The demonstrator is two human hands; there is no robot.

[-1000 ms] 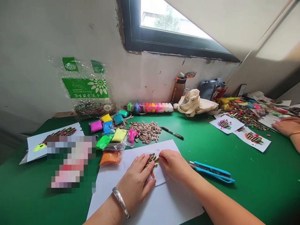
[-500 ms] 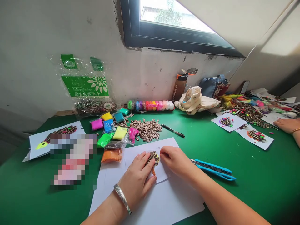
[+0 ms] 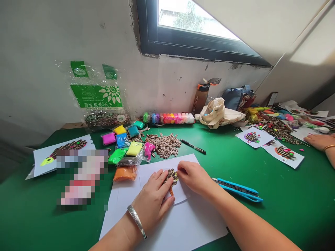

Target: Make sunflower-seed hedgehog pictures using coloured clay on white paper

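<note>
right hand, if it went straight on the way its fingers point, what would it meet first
The right hand would likely meet the seeds on the small paper first, then the left hand; depth is unclear, and it may already touch them.

On the counter [image 3: 282,205], the seed pile [image 3: 163,144] lies beyond the paper sheets [image 3: 167,226], left of the pen [image 3: 193,146] and near its tip.

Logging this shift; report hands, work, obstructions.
Left hand flat over seed piece. Right hand pinched at its edge. Cutters beside right forearm.
</note>
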